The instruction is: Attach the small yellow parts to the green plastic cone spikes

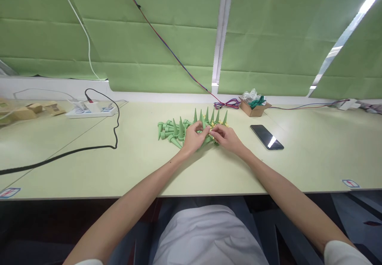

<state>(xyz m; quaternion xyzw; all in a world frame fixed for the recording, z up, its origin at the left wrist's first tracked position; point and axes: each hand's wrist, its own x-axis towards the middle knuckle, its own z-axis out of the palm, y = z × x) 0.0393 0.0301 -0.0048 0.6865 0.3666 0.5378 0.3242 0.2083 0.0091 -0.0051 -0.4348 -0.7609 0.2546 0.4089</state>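
Note:
Green plastic cone-shaped spikes (180,129) with ribbed caps, like plant watering spikes, cover the middle of the table; some stand point up, others lie flat. My left hand (194,136) is closed around one green spike (202,118), whose tip points up. Close against it, my right hand (226,137) has thumb and index finger pinched together at the spike's lower end. What sits between those fingertips is too small to make out. Small yellow pieces (227,125) lie behind and beside my right hand, among more upright spikes (225,117).
A black phone (266,137) lies right of my hands. Behind it stands a small cardboard box (253,109) with clear plastic and dark green material. Coiled red and blue wire (227,104) rests by the wall. At left are a white power strip (91,111), a black cable (89,148) and cardboard pieces (24,112).

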